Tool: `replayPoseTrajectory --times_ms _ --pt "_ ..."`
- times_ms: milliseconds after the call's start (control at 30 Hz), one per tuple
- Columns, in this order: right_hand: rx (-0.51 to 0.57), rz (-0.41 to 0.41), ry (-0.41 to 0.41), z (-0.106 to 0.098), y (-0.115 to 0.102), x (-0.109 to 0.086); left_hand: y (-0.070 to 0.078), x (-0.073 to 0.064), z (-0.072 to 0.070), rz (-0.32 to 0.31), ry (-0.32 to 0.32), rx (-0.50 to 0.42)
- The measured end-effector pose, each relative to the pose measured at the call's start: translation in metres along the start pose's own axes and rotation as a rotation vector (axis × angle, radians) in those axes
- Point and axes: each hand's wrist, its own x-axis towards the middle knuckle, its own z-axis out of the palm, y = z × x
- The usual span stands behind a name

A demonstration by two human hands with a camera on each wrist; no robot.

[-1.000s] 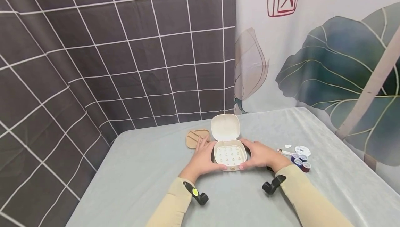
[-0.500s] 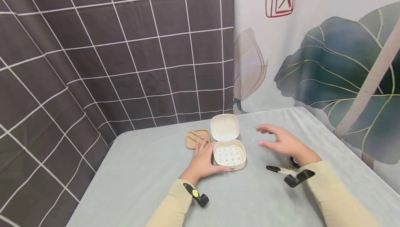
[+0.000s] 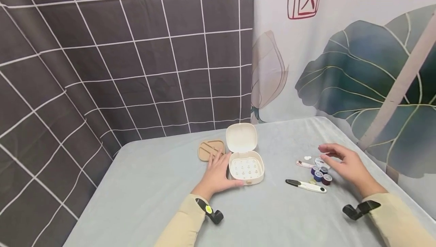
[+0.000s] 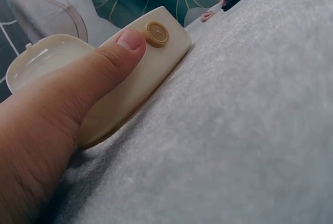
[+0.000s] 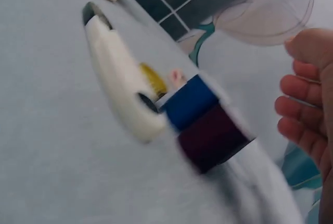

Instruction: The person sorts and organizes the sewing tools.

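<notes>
A cream hinged box (image 3: 248, 182) stands with its lid (image 3: 242, 137) raised; a pale insert with rows of small bumps lies inside. My left hand (image 3: 215, 177) holds the box at its left side. In the left wrist view, the thumb (image 4: 106, 62) presses the front wall beside a round tan button (image 4: 156, 34). My right hand (image 3: 349, 167) hovers with loosely bent fingers beside several thread spools (image 3: 318, 176), blue and dark red, holding nothing. The right wrist view shows its fingers (image 5: 302, 107) apart from the spools (image 5: 216, 138), which look blurred.
A tan compartment tray (image 3: 206, 151) lies left of the box, near the left fingertips. Right of the box are a slim white tool with a black end (image 3: 306, 186), a narrow pale strip (image 3: 303, 164), a small white piece (image 3: 307, 157) and a small yellowish item (image 3: 312, 181).
My right hand has let go of the box's right side and moved right to the spools, uncovering the white tool. The left hand stays on the box.
</notes>
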Motion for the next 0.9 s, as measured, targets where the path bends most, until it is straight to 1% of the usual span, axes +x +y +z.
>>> replayPoseTrajectory --times_ms 167,233,300,400,467,600,733,900 --pt "0.055 -0.006 0.087 0.008 0.007 -0.012 -0.001 0.000 0.001 -0.007 -0.012 0.013" --pt "0.064 -0.012 0.092 0.009 0.009 -0.015 -0.001 0.001 0.002 -0.005 -0.010 0.015" --pt "0.083 0.003 0.092 0.011 0.012 -0.016 -0.002 0.002 0.002 -0.001 -0.007 0.018" --pt "0.113 -0.004 0.065 0.013 0.016 -0.016 -0.003 0.002 0.000 -0.002 -0.014 0.016" --pt "0.138 -0.008 0.045 0.013 0.020 -0.018 -0.003 0.001 0.000 -0.002 -0.015 -0.002" --pt "0.175 -0.013 -0.012 0.013 0.024 -0.020 -0.003 0.000 -0.001 -0.018 -0.026 -0.022" --pt "0.150 0.014 -0.065 0.011 0.024 -0.022 -0.004 0.000 -0.002 -0.023 -0.041 -0.024" --pt "0.110 0.045 -0.125 0.004 0.017 -0.020 -0.004 0.001 -0.001 -0.015 -0.038 -0.020"
